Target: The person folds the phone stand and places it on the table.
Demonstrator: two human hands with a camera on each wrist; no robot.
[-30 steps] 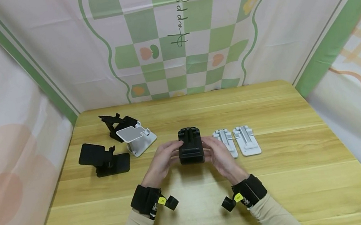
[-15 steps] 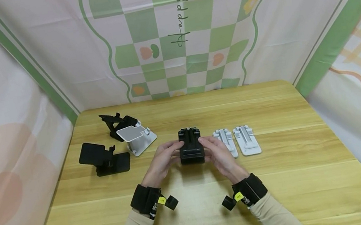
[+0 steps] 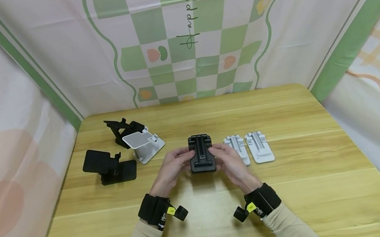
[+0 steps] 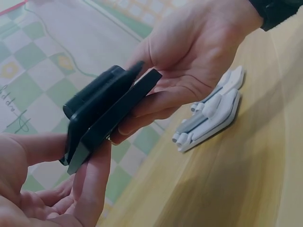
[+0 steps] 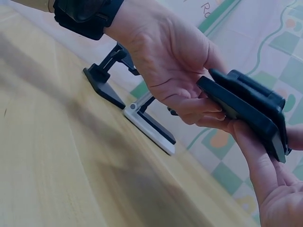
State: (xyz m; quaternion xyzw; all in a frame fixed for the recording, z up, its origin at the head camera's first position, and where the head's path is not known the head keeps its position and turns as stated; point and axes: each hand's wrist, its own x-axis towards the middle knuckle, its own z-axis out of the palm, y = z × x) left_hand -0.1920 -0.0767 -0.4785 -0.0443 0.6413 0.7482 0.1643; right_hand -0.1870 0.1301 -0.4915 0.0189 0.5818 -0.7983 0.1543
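Note:
A folded black phone stand [image 3: 201,155] is held up over the middle of the table between both hands. My left hand [image 3: 172,171] grips its left side, thumb on the top face and fingers underneath. On the other side my right hand [image 3: 233,165] pinches the right edge the same way. Both wrist views show a narrow gap between the two plates of the black phone stand [image 4: 106,111], with the fingers beneath it. In the right wrist view the black phone stand [image 5: 246,106] is tilted, clear of the table.
Two folded white phone stands [image 3: 260,147] lie flat just right of my right hand. To the left stand an unfolded white phone stand [image 3: 146,145] and two unfolded black ones, the nearer black stand [image 3: 118,172] by the table's left side. Printed cloth [image 3: 186,66] hangs behind the table.
The black phone stand has tipped so that more of its top face shows, and its upper plate sits slightly differently. My right thumb has come onto its top edge. The other stands stay put.

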